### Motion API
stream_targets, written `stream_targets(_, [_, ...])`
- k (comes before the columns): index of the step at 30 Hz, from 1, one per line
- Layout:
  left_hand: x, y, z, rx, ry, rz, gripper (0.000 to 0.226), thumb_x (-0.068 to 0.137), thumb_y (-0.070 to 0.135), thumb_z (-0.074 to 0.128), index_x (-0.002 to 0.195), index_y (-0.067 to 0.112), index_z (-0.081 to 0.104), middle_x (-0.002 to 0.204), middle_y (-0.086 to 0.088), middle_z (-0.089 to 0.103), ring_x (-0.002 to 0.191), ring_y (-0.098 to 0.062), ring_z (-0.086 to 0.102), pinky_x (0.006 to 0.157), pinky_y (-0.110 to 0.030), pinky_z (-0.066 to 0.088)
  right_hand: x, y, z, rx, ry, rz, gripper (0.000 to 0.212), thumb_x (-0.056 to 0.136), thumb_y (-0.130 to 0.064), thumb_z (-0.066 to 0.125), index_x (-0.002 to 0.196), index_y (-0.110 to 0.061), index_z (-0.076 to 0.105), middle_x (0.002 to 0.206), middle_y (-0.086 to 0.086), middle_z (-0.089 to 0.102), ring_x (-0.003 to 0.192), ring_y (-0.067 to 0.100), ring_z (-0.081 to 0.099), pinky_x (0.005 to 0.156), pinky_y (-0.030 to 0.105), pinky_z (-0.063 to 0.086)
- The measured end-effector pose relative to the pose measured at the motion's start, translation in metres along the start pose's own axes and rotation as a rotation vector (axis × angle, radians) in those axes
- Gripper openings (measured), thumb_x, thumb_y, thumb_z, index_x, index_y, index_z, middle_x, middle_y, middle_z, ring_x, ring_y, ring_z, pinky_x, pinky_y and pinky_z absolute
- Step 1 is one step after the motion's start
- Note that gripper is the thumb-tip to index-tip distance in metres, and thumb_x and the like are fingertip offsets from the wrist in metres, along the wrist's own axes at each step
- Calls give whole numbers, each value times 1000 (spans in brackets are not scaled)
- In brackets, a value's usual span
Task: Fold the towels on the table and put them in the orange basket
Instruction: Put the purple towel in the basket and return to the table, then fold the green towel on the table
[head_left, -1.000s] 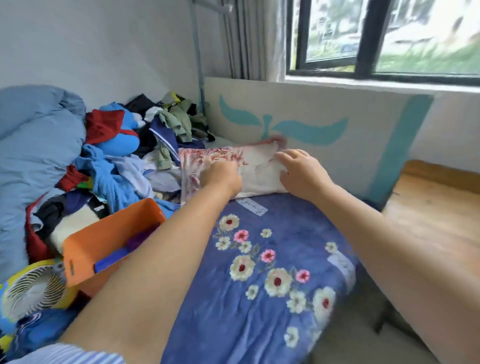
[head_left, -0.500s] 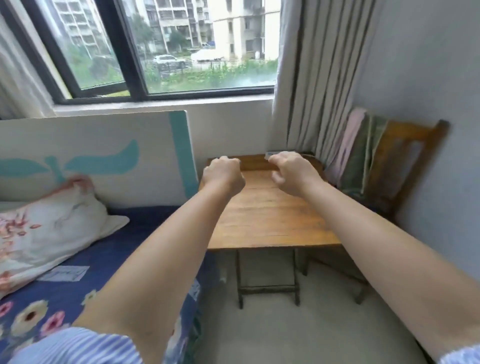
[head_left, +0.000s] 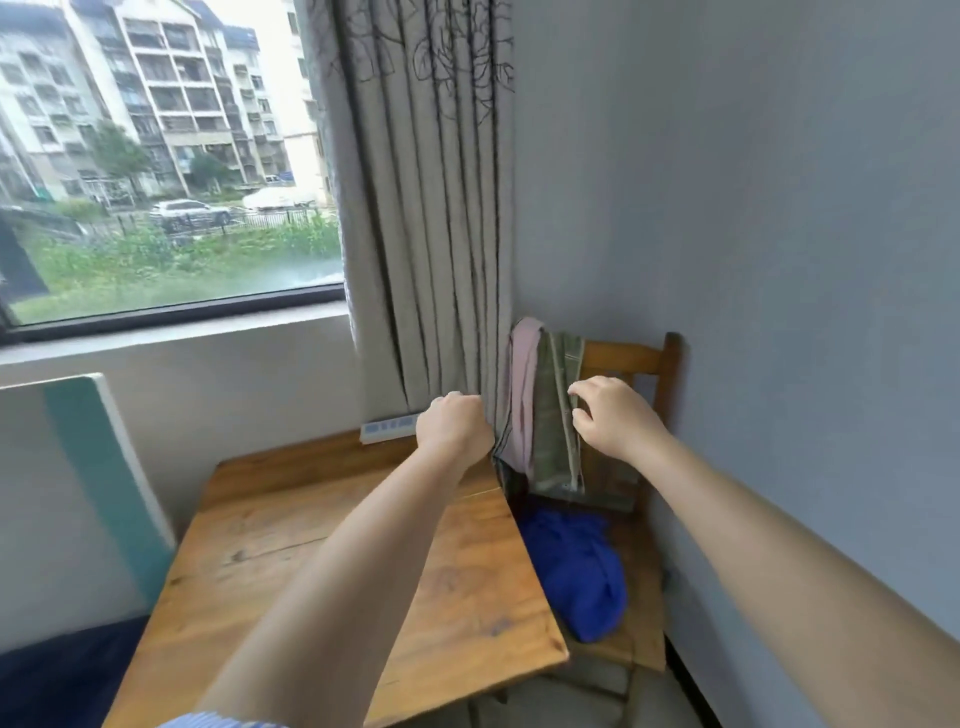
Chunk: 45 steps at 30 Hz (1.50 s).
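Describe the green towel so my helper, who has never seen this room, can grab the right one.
Find the wooden chair against the grey wall, right of the curtain and behind the wooden table. Two towels hang over its back: the green towel is the olive, striped one on the right, by the right hand. The pink towel hangs left of it; a blue cloth lies on the seat.
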<state>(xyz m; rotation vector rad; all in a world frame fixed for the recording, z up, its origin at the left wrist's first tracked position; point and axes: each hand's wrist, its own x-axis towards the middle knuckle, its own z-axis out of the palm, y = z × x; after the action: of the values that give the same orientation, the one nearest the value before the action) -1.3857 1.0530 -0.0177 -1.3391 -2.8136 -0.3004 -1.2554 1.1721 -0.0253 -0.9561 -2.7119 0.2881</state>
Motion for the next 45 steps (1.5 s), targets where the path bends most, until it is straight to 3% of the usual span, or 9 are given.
stream_targets(12, [206,52,14,-102,-21,121,28,92,11,38,114,6,55,114,-12,58,99,-29,55,68,-30,40,167,87,-19,-1,123,145,33,95,-14,42,124,-5,53,128,13,56,118,28,51,94,34,44])
stream_targets(18, [287,58,50,-190,-127,82,19,92,9,37,96,7,56,94,-7,51,83,-22,49,66,-28,39,239,128,7,-9,40,184,33,94,-19,45,123,-8,56,126,10,59,116,25,54,91,29,44])
stream_targets(23, [338,73,85,-190,-201,44,35,98,17,34,127,8,52,126,-10,55,114,-26,54,86,-31,46,300,168,43,56,-53,171,31,94,-19,47,121,-7,57,123,11,60,113,24,56,91,28,45])
stream_targets(29, [397,103,135,-183,-286,-37,35,98,15,35,128,8,53,129,-11,55,117,-27,52,92,-32,45,362,217,86,77,-129,88,30,95,-21,45,121,-12,57,122,7,60,110,20,57,90,27,45])
stream_targets(34, [430,121,170,-283,-279,-137,33,98,24,36,114,6,60,115,-12,62,107,-27,57,78,-30,43,385,246,127,97,-104,12,37,96,-16,40,132,-18,49,131,4,53,121,23,47,101,31,37])
stream_targets(36, [440,124,179,-367,-218,-193,29,98,26,38,106,12,62,105,-10,64,94,-23,57,72,-27,39,388,252,137,81,-24,-20,36,91,-12,50,127,-15,55,122,6,58,114,27,52,94,36,41])
stream_targets(39, [451,129,191,-432,-78,-261,26,97,28,41,103,13,62,76,0,57,76,-16,47,65,-25,35,396,265,153,82,159,-111,37,55,-3,83,90,-12,74,77,4,69,69,26,67,55,36,52])
stream_targets(42, [456,133,196,-471,-23,-302,22,96,29,44,91,16,61,61,11,42,63,-13,45,63,-25,35,400,269,162,70,258,-185,25,57,-8,73,80,-17,75,66,-1,63,58,21,63,48,29,49])
stream_targets(45, [462,135,200,-494,4,-326,22,97,26,43,85,18,60,64,9,47,58,-7,41,64,-26,36,405,272,168,124,295,-190,18,67,-19,58,75,-18,74,64,-2,59,66,17,54,51,28,47])
